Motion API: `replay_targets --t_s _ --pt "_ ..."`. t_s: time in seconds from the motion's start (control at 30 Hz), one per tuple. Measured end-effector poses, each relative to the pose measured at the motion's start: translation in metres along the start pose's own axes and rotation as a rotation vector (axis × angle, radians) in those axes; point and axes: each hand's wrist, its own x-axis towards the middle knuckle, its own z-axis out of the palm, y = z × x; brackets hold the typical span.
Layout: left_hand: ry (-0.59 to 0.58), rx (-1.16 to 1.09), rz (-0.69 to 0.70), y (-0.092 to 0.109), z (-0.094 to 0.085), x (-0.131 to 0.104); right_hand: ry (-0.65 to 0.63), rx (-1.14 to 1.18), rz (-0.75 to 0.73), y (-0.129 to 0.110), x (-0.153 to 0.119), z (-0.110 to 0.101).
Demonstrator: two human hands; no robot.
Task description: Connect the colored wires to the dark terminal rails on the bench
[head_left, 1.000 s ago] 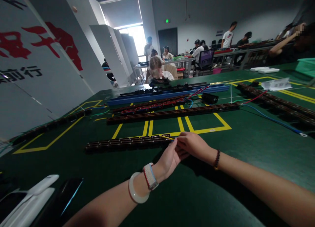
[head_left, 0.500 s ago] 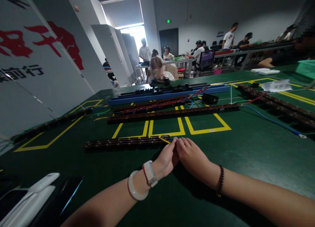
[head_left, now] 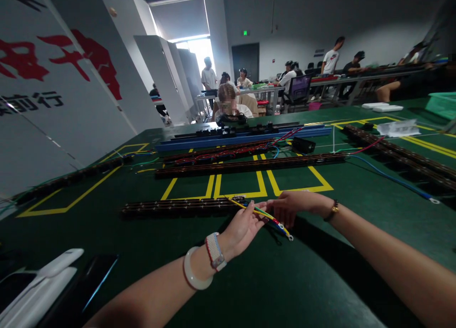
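Standing in the room, I see a wide green table (head_left: pixel 249 290) marked with yellow tape (head_left: pixel 262 184), maybe so that each part has its own place. Across the taped lines lies a long dark strip (head_left: pixel 249 165); nearer is a shorter dark strip (head_left: pixel 181 206), its right end toward the hands, I suppose for easy reach of the wires (head_left: pixel 268 216) there. The right hand (head_left: pixel 294 205) bends over from above, fingers half curled and pointing down just beside these wires; whether it grips any, I cannot tell. The left hand (head_left: pixel 244 228), partly palm up, has its thumb closed over them, which seems to keep yellow, green and blue in one bunch. At their free ends show small metal rings (head_left: pixel 291 238).
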Motion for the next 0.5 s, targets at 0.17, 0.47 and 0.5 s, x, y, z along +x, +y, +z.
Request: replay_targets --t_s 0.17,0.47,0.5 --pt "-0.021 -0.004 -0.007 0.002 0.002 -0.002 -0.125 0.087 -0.135 -0.001 -0.004 0.004" --pt "-0.020 -0.070 -0.005 -0.004 -0.002 0.002 0.020 -0.296 -0.176 -0.012 -0.007 0.008" --pt "-0.012 -0.070 -0.005 -0.004 -0.002 0.003 0.042 -0.360 -0.183 -0.014 -0.008 0.009"
